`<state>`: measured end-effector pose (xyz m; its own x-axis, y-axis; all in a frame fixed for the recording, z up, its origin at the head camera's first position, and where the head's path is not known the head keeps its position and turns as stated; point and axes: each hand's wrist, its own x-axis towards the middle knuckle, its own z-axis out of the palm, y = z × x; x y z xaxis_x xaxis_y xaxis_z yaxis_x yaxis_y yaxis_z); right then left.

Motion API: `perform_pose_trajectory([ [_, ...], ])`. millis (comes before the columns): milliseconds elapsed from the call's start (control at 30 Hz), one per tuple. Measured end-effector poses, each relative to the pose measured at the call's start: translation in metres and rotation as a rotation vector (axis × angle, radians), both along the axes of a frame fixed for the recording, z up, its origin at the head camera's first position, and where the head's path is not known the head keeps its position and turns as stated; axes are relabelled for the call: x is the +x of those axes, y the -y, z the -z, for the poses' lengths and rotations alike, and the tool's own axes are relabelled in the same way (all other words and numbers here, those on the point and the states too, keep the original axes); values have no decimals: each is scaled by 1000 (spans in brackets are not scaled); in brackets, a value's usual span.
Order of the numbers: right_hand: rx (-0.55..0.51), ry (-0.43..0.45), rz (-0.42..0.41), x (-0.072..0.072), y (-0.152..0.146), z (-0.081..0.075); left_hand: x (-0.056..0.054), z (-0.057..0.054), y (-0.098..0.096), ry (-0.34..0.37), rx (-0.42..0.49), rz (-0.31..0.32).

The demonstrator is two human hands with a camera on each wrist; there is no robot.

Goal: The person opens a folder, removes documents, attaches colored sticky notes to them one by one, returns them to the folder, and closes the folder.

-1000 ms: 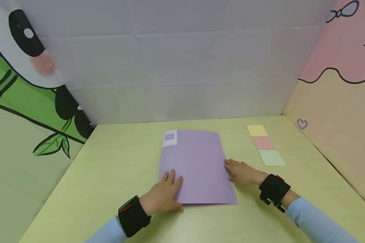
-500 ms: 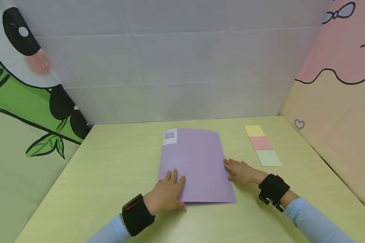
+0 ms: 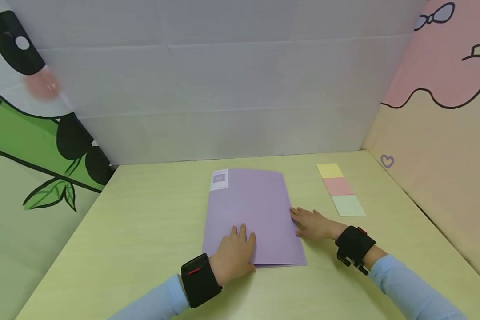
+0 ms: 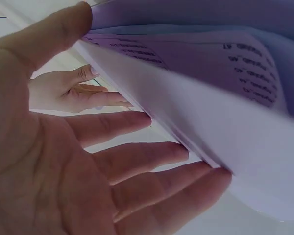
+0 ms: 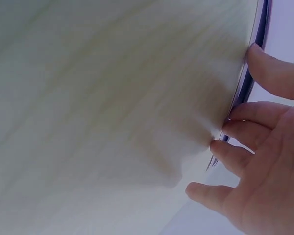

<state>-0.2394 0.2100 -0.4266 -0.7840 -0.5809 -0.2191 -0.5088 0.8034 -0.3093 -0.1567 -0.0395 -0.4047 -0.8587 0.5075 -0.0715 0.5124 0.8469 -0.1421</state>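
A light purple folder [image 3: 246, 213] with a white label [image 3: 219, 179] at its upper left lies closed on the table. My left hand [image 3: 234, 258] rests on the lower part of its cover, fingers straight and spread, thumb at the bottom edge. In the left wrist view, the fingertips [image 4: 220, 177] touch the cover; through the gap at the edge, purple sheets [image 4: 206, 56] with printed text show inside. My right hand [image 3: 314, 224] lies at the folder's right edge with fingers extended. The right wrist view shows its fingertips [image 5: 216, 146] against that edge.
Right of the folder lie yellow [image 3: 330, 170], pink [image 3: 338, 186] and pale green [image 3: 348, 206] paper pieces in a column on the pale wooden table [image 3: 160, 204]. A grey back wall [image 3: 232, 89] and painted side panels [image 3: 444, 146] stand around it.
My left hand has slid to the right along the lower part of the cover. The right hand stays at the right edge. The head view has shifted slightly.
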Motion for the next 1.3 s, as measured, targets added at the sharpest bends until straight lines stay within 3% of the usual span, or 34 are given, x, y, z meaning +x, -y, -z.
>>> perform_pose_trajectory([
  [100,-6,0,-4,-1,1,1,1,5,1,-140,-51,93],
  [233,-23,-19,-19,-3,0,3,4,11,3,-386,-91,232],
  [300,-30,-29,-26,-3,-1,4,6,13,3,-466,-97,268],
  [367,-33,-31,-24,-3,-2,5,7,14,4,-499,-93,281],
  [567,-15,-40,-28,-2,-5,8,9,13,4,-509,-50,278],
  [833,-106,-75,-106,-3,-1,3,12,7,6,-492,-2,237],
  [967,-117,-43,-94,-3,-3,4,15,4,6,-440,33,211],
  [1200,-144,16,-55,-1,-5,5,21,-11,13,-286,95,141],
  [1300,-140,35,-53,0,-5,5,22,-17,21,-225,184,120],
])
